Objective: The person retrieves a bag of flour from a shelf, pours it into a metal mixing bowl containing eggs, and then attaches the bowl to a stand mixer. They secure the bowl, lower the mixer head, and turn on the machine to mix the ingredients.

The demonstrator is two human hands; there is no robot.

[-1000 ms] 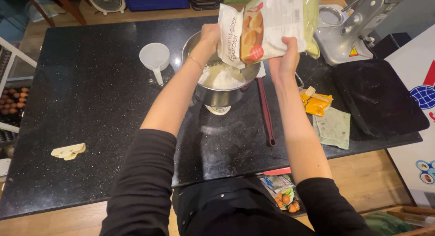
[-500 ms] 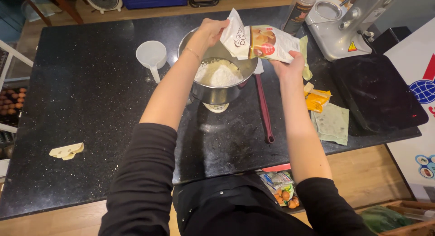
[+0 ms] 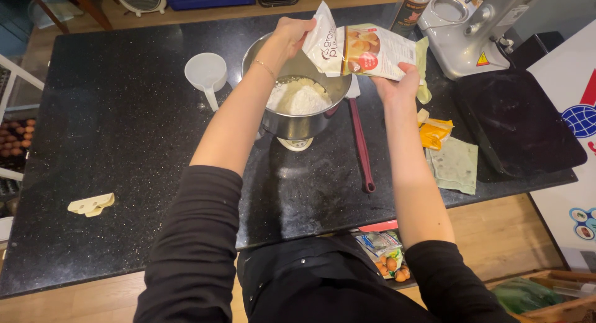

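The black bench (image 3: pixel 112 143) is taking up most of the view, dusted with white powder near its middle. At its far right a grey machine (image 3: pixel 472 31) is standing, with a dark tray (image 3: pixel 521 121) lying just nearer. A steel bowl (image 3: pixel 298 121) is sitting on a small scale (image 3: pixel 295 143) at the far middle, and a heap of flour (image 3: pixel 298 98) is lying inside it.

Both hands are holding a flour bag (image 3: pixel 366 50) over the bowl's far right rim, with the bag lying nearly level. The left hand (image 3: pixel 292 36) is pinching the bag's folded white top, closed on it. The right hand (image 3: pixel 397 81) is gripping the bag's lower end from beneath, fingers wrapped around it.

No flour is falling from the bag, so the pouring step is judged to be pausing or ending, with the bag tipping back from the bowl. The next move is calling for a steady grip on the open top, so nothing is spilling onto the bench, and a clear look at the scale beneath the bowl.

A red spatula (image 3: pixel 360 143) is lying just right of the bowl, pointing near. A white scoop (image 3: pixel 207 71) is resting left of the bowl. A green cloth (image 3: pixel 456 165) and a yellow packet (image 3: pixel 434 132) are lying right of the spatula. A pale clip (image 3: pixel 92 204) is lying near left, well apart.
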